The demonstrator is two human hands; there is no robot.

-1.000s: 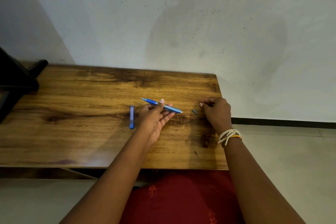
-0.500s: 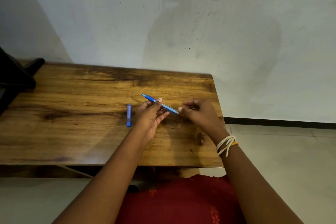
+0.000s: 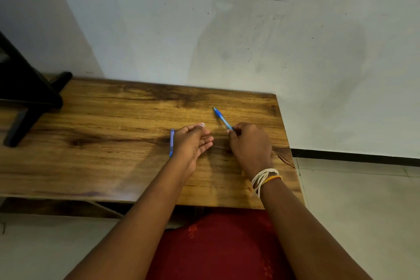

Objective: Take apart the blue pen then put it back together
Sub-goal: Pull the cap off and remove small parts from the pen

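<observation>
Right grip: right hand (image 3: 251, 143) clenched around the lower end of the blue pen (image 3: 223, 120), fingers curled over the barrel, knuckles up.
Left grip: left hand (image 3: 193, 141) released, palm turned inward, fingers loosely spread, holding nothing.
Pen position: slanting up and away from the right fist, tip end pointing toward the far left, raised a little above the counter (image 3: 91, 120).
Loose part: blue cap (image 3: 172, 142) lying flat on the counter, lengthwise away from the body, just beside the outer edge of the left hand; touching or not, cannot tell.
Hand spacing: near each other, apart, a strip of bare wood between.
Wrist: white and orange thread bands (image 3: 264, 178) around the right wrist.
Counter: brown wood with dark grain, pushed against a pale wall.
Far left: black stand (image 3: 27, 102) resting on the counter's left end.
Below: red cloth (image 3: 216, 245) between the forearms.
</observation>
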